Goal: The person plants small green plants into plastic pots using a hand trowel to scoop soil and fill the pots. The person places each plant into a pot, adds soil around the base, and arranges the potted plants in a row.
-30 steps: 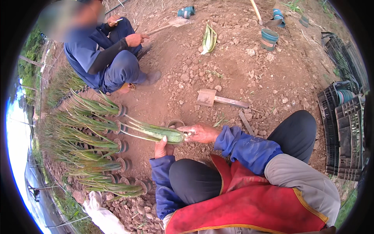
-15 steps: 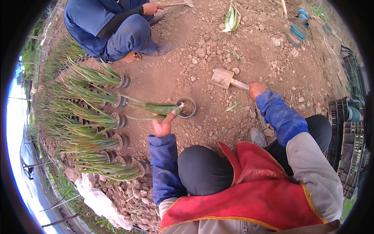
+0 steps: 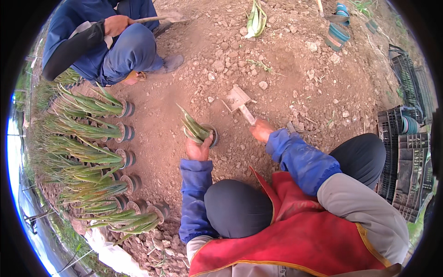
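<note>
My left hand (image 3: 199,148) is closed around the base of an aloe plant (image 3: 194,128). The plant's lower end is at the mouth of a round pot (image 3: 212,133) on the soil, and its leaves point up and to the left. How deep the base sits in the pot is hidden by the hand and leaves. In my right hand (image 3: 261,129) is the handle of a small shovel (image 3: 238,98) with a wide, flat, soil-covered blade. The blade lies on or just over the loose soil, to the right of the pot and farther from me.
Rows of potted aloe plants (image 3: 125,133) stand on the left. A co-worker (image 3: 131,51) crouches at the upper left, gripping a wooden-handled tool (image 3: 154,19). Another aloe (image 3: 256,21) lies far ahead. Teal pots (image 3: 337,37) lie at the upper right; black crates (image 3: 410,161) stand at right.
The aloe has gone from lying sideways to standing more upright at the pot, its root end no longer visible. My right hand has drawn the shovel left, nearer the pot.
</note>
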`<action>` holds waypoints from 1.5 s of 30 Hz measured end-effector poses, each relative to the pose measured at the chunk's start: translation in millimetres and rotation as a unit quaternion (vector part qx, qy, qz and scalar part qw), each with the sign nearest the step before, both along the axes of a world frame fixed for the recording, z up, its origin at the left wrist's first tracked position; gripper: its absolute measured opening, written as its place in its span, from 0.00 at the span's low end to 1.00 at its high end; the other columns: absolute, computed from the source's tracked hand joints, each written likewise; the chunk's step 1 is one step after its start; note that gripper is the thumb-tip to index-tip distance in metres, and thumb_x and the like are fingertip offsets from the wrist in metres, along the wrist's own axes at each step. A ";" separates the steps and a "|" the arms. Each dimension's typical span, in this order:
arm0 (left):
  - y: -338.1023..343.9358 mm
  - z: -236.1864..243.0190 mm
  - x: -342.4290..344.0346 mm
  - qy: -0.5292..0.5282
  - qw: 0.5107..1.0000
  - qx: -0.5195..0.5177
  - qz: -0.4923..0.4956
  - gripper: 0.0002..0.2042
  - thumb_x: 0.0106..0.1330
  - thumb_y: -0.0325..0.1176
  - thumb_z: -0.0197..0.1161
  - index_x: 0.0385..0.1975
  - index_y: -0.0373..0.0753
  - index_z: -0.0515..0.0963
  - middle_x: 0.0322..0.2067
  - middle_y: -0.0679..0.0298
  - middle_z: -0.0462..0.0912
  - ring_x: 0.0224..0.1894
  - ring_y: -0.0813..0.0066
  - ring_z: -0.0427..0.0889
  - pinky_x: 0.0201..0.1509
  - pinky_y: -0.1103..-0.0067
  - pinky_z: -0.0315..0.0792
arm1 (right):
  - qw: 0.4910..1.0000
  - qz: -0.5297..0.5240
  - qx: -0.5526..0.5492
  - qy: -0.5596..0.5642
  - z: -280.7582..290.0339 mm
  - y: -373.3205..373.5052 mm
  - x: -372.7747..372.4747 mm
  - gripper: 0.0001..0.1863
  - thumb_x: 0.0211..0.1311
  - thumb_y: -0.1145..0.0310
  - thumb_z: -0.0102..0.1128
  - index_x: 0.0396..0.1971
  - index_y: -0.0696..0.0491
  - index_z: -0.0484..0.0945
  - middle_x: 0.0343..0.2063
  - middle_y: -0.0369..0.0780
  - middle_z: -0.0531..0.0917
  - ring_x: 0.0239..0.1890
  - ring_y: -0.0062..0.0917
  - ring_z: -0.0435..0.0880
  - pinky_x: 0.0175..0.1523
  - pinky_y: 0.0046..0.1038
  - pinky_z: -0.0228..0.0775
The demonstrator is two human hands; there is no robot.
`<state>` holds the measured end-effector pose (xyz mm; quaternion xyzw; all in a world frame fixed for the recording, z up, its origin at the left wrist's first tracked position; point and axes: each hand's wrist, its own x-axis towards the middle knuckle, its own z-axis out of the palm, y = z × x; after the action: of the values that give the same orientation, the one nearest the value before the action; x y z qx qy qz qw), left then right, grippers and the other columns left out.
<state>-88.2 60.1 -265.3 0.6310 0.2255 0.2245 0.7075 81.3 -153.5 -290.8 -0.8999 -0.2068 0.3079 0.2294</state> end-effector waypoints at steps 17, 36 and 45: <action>-9.0 5.1 8.8 0.015 1.000 0.016 -0.012 0.19 0.58 0.17 0.68 0.49 0.37 0.74 0.39 0.69 0.79 0.42 0.79 0.78 0.50 0.79 0.74 | 0.934 0.216 0.024 -0.284 -126.1 88.8 92.2 0.09 0.62 0.67 0.53 0.29 0.53 0.80 0.25 0.46 0.84 0.33 0.40 0.86 0.41 0.43 0.78; 2.6 -9.1 2.5 0.001 1.000 0.000 0.022 0.16 0.60 0.21 0.69 0.48 0.34 0.77 0.41 0.65 0.82 0.44 0.73 0.81 0.52 0.76 0.75 | 0.976 0.179 0.110 -0.055 41.2 -60.1 91.7 0.17 0.58 0.61 0.60 0.41 0.57 0.76 0.30 0.51 0.82 0.32 0.46 0.83 0.38 0.45 0.73; 6.7 -5.6 0.6 0.027 1.000 -0.002 -0.005 0.17 0.62 0.21 0.67 0.51 0.33 0.75 0.40 0.64 0.82 0.42 0.74 0.81 0.50 0.77 0.76 | 0.894 0.447 0.031 0.009 146.6 -44.2 113.2 0.18 0.58 0.60 0.61 0.42 0.58 0.77 0.32 0.50 0.82 0.35 0.45 0.83 0.40 0.44 0.75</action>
<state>-87.6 66.7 -270.9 0.6360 0.2419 0.2039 0.7039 194.6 -197.7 -144.2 -0.7020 -0.5946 0.3797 0.0975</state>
